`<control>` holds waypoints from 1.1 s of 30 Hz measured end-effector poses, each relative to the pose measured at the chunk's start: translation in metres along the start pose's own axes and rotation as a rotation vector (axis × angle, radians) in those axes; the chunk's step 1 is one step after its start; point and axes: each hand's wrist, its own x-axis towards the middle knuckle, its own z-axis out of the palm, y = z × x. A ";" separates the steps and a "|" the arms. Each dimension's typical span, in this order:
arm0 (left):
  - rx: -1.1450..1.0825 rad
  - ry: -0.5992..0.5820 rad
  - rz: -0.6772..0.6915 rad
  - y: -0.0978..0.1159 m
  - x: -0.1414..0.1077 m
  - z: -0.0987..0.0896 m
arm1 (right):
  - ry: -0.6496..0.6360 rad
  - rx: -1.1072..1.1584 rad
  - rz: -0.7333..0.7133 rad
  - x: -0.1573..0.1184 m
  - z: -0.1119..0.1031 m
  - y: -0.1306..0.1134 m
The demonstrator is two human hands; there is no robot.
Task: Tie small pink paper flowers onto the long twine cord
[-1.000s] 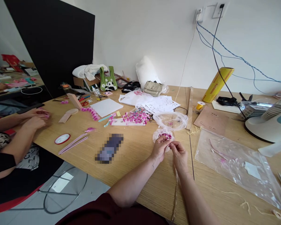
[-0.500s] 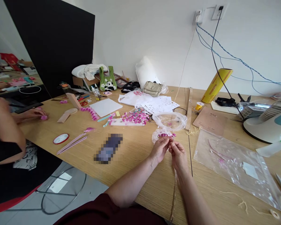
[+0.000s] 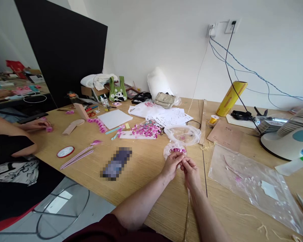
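hands pinch close together near dark pink pieces

Left fingers and right fingers pinch close together.

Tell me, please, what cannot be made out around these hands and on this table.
All in the head view:
- Anything between the fingertips of the left hand and right hand: hidden by fingers, too small.
- Near side of the clear plastic holding pink pieces: behind the left hand.
- Dark flat object: pixelated.
- Brown sheet's writing: too small.
- White appliance's far side: cut off by the right edge.
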 end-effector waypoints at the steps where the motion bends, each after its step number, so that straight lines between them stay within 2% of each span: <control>1: 0.004 0.001 0.001 -0.001 0.000 0.000 | -0.005 -0.008 -0.003 0.000 0.000 0.001; 14: -0.125 0.043 -0.036 -0.007 0.003 -0.006 | -0.023 -0.153 -0.058 0.001 -0.001 0.010; 17: -0.107 0.064 -0.031 -0.004 0.002 -0.004 | -0.015 -0.183 -0.064 0.000 0.000 0.011; 25: -0.115 0.012 -0.026 0.000 -0.001 -0.003 | -0.026 -0.187 -0.069 -0.001 0.000 0.012; 30: -0.146 0.050 -0.024 0.003 0.001 0.002 | -0.015 -0.205 -0.079 0.000 0.001 0.009; 33: -0.204 0.087 0.030 0.014 0.008 0.009 | -0.022 -0.243 -0.104 -0.001 0.002 0.008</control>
